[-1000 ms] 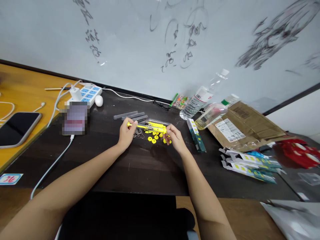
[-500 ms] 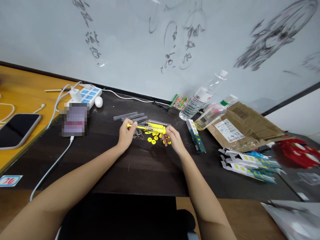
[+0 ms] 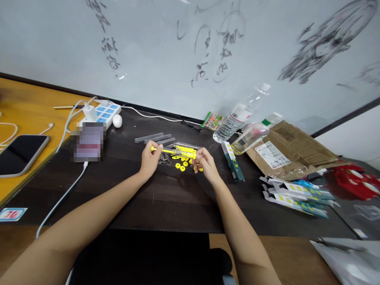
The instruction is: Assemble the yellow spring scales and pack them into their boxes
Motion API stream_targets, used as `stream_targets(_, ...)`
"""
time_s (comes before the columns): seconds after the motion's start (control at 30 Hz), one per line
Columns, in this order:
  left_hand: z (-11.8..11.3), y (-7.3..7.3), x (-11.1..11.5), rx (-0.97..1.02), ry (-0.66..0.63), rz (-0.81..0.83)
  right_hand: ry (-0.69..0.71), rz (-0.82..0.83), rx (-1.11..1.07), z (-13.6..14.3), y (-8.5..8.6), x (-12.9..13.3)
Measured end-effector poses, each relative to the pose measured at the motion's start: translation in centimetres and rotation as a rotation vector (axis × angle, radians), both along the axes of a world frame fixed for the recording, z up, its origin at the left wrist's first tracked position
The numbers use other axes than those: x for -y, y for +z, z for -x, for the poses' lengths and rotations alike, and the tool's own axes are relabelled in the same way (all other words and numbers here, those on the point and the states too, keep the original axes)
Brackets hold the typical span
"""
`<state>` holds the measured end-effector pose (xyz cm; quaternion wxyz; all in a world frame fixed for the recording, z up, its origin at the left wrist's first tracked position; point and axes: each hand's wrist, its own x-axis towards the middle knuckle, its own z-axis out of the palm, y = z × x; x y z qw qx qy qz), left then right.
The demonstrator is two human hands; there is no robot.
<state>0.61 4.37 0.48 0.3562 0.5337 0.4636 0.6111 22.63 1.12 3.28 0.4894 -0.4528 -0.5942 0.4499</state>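
Right-hand fingers shift slightly at one end of the yellow-and-clear rod (image 3: 168, 151); the left hand (image 3: 150, 159) keeps its place.

Held between both hands, the rod lies crosswise above the dark table (image 3: 166, 206), sloping a little down to the right as seen; whether it touches the yellow parts behind it, I cannot tell. Left thumb and fingertips pinch the yellow knob at its left end, while the right hand (image 3: 210, 165) has thumb and fingers clamped on its yellow right end. Loose yellow rings (image 3: 182, 168) lie just below the rod, bent metal wires (image 3: 163, 159) sit beside the left fingers, and clear tubes (image 3: 149, 137) rest farther back. Right of the hands is a narrow green-and-white box (image 3: 233, 161).
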Motion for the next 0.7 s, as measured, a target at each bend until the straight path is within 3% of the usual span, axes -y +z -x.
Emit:
stream_targets(0.27, -0.11, -0.35, 0.03, 0.002, -0.030, 0.005, -0.109, 0.032, 0.129, 0.30, -0.96, -0.40)
stream_targets(0.47, 0.09, -0.28, -0.02, -0.001, -0.006, 0.000, 0.026, 0.001, -0.003, 0.59, -0.40, 0.09)
stream_targets(0.7, 0.02, -0.30, -0.08, 0.020, -0.007, -0.004, -0.056, 0.006, 0.052, 0.92, -0.98, -0.15)
